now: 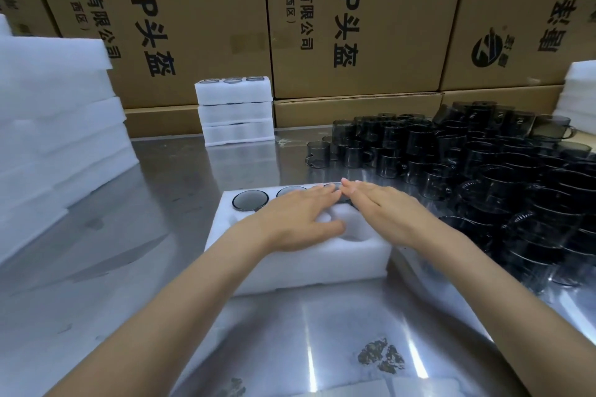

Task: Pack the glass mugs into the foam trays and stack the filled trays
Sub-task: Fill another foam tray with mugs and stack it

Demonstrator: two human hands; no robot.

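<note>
- Head view: we see our white rectangular foam tray [300,264] lying on the shiny steel table [180,171], its long axis running left to right across our front, slightly slanted.
- Smoky grey glass mugs [250,200] sit rim-up in the tray's far row of pockets; the near pockets [350,237] show bare foam.
- Our left hand [298,219] lies flat on the tray with fingers straight, fingertips reaching the far-right mug.
- Our right hand [383,206] is likewise flat, fingers extended, fingertips meeting the left hand's over that same mug.
- Loose dark glass mugs [483,167] crowd the table to the right.
- Three filled foam trays [235,111] stand stacked at the far edge, against brown cardboard boxes [354,26].
- White foam sheets [54,126] are piled at left.
</note>
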